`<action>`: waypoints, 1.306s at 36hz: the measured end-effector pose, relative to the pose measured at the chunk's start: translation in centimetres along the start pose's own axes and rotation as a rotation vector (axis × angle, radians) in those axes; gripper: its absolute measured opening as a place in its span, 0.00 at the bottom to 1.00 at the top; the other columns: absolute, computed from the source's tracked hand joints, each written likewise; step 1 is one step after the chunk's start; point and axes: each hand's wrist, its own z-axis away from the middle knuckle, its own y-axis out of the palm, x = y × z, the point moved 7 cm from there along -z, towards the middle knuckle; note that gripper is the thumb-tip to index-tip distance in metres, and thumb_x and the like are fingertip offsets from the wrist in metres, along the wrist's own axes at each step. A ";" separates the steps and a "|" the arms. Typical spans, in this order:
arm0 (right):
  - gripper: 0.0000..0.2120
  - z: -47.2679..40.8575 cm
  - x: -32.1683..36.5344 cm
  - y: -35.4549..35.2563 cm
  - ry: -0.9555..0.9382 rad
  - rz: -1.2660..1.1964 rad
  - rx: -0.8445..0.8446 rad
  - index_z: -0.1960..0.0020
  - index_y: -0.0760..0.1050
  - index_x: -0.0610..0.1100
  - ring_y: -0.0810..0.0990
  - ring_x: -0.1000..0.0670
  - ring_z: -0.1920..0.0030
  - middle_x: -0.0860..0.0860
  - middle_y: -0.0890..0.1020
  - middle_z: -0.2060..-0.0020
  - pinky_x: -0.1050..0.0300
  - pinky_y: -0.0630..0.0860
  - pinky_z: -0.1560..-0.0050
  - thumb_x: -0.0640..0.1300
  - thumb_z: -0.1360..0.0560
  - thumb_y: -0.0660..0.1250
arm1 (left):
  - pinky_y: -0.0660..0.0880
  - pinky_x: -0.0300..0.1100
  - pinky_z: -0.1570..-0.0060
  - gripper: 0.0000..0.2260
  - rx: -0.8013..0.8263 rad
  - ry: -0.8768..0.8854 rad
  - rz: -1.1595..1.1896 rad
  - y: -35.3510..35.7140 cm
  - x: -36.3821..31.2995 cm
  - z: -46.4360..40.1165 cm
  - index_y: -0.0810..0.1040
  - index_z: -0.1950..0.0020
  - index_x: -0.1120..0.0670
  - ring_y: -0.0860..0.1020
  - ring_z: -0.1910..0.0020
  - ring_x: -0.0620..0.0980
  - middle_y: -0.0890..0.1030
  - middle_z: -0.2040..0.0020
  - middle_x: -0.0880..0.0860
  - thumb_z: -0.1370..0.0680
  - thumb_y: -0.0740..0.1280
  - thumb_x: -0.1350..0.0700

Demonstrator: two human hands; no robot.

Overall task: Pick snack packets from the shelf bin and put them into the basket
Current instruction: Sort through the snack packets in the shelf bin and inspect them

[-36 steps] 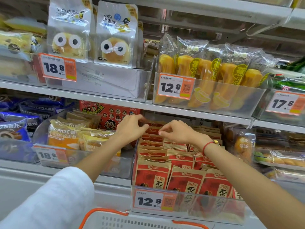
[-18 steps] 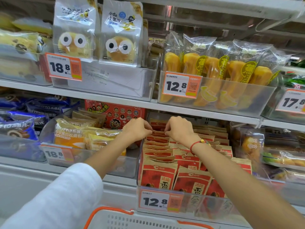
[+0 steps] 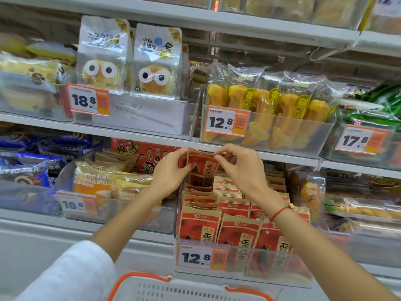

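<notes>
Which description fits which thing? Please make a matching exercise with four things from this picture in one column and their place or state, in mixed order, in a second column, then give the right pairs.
Things:
1. red packet
2. basket
3. banana-shaped cakes
4. owl-eyed buns

Descriptions:
A. upper shelf, bin tagged 18.8
B. bottom edge of the view, white with orange handles
C. lifted above its bin, held by left hand and right hand
D. upper shelf, bin tagged 12.8

Pairs: 1-C, 2-B, 3-D, 4-A
</notes>
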 end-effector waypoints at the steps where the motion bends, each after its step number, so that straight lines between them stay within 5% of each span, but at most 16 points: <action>1: 0.02 0.3 0.0 -0.6 0.017 -0.058 -0.032 0.54 0.81 0.53 0.75 0.56 0.66 0.57 0.79 0.67 0.54 0.76 0.63 0.47 0.25 0.70 | 0.73 0.44 0.48 0.12 -0.038 0.005 0.052 -0.6 -0.4 0.4 0.79 0.40 0.45 0.76 0.46 0.42 0.81 0.46 0.41 0.23 0.69 0.50; 6: 0.16 1.3 0.3 -2.4 0.085 -0.251 -0.090 0.39 0.75 0.54 0.77 0.56 0.67 0.57 0.78 0.63 0.52 0.77 0.60 0.48 0.26 0.72 | 0.69 0.38 0.46 0.12 -0.177 0.027 0.182 -3.4 -2.9 2.7 0.79 0.41 0.46 0.76 0.47 0.39 0.79 0.49 0.39 0.23 0.70 0.50; 10: 0.30 2.2 -0.2 -2.3 0.219 -0.359 0.010 0.29 0.64 0.55 0.78 0.58 0.53 0.59 0.76 0.49 0.60 0.75 0.51 0.55 0.27 0.71 | 0.75 0.35 0.45 0.11 -0.155 0.039 0.402 -4.4 -4.4 3.6 0.79 0.42 0.47 0.79 0.48 0.36 0.82 0.48 0.40 0.24 0.70 0.50; 13: 0.20 3.3 -0.1 -1.8 0.250 -0.427 0.115 0.35 0.70 0.58 0.76 0.58 0.45 0.58 0.76 0.43 0.62 0.73 0.49 0.57 0.25 0.68 | 0.75 0.30 0.50 0.10 -0.102 0.066 0.518 -4.3 -5.8 4.4 0.80 0.42 0.48 0.81 0.49 0.36 0.83 0.50 0.40 0.23 0.70 0.52; 16: 0.09 4.4 0.2 -1.6 0.247 -0.535 0.139 0.43 0.74 0.61 0.79 0.59 0.46 0.59 0.82 0.47 0.60 0.76 0.46 0.54 0.23 0.66 | 0.76 0.31 0.51 0.08 -0.052 0.035 0.615 -3.8 -6.6 4.9 0.80 0.45 0.46 0.81 0.50 0.38 0.84 0.50 0.40 0.23 0.69 0.52; 19: 0.11 5.1 -0.1 -1.7 0.301 -0.624 0.111 0.42 0.79 0.55 0.81 0.59 0.47 0.57 0.84 0.49 0.57 0.77 0.43 0.53 0.24 0.67 | 0.78 0.36 0.49 0.09 -0.005 -0.048 0.656 -3.0 -6.2 5.1 0.80 0.43 0.47 0.82 0.49 0.40 0.84 0.48 0.43 0.23 0.69 0.51; 23: 0.14 5.4 -0.4 -1.5 0.368 -0.681 0.089 0.41 0.80 0.48 0.83 0.59 0.52 0.56 0.85 0.53 0.64 0.77 0.52 0.51 0.25 0.69 | 0.79 0.32 0.56 0.10 0.091 -0.143 0.716 -1.9 -5.5 5.2 0.79 0.40 0.46 0.82 0.48 0.40 0.84 0.48 0.44 0.22 0.67 0.51; 33: 0.16 6.4 -1.5 -0.7 0.572 -0.825 0.154 0.38 0.77 0.49 0.84 0.59 0.53 0.53 0.85 0.51 0.70 0.75 0.61 0.53 0.23 0.67 | 0.76 0.29 0.66 0.14 0.219 -0.204 0.714 -1.0 -6.0 4.9 0.75 0.36 0.47 0.82 0.56 0.37 0.82 0.46 0.47 0.22 0.68 0.54; 38: 0.17 6.7 -1.5 -0.7 0.566 -0.782 0.178 0.36 0.75 0.52 0.83 0.58 0.48 0.55 0.84 0.49 0.59 0.77 0.45 0.54 0.23 0.67 | 0.79 0.35 0.56 0.18 0.272 -0.198 0.659 -1.4 -5.8 5.0 0.75 0.33 0.47 0.82 0.48 0.42 0.82 0.44 0.49 0.23 0.70 0.54; 43: 0.13 6.6 -1.0 -1.1 0.549 -0.809 0.089 0.39 0.77 0.53 0.82 0.63 0.55 0.55 0.83 0.50 0.71 0.75 0.60 0.52 0.22 0.67 | 0.79 0.41 0.49 0.19 0.311 -0.217 0.659 -1.1 -5.4 5.4 0.74 0.33 0.47 0.80 0.42 0.46 0.81 0.41 0.50 0.24 0.70 0.52; 47: 0.13 6.5 -1.0 -1.4 0.552 -0.806 0.033 0.40 0.78 0.50 0.83 0.61 0.54 0.54 0.84 0.50 0.69 0.75 0.60 0.52 0.22 0.66 | 0.78 0.47 0.43 0.18 0.322 -0.245 0.693 -0.5 -5.3 5.5 0.75 0.35 0.46 0.80 0.42 0.47 0.82 0.42 0.50 0.24 0.70 0.53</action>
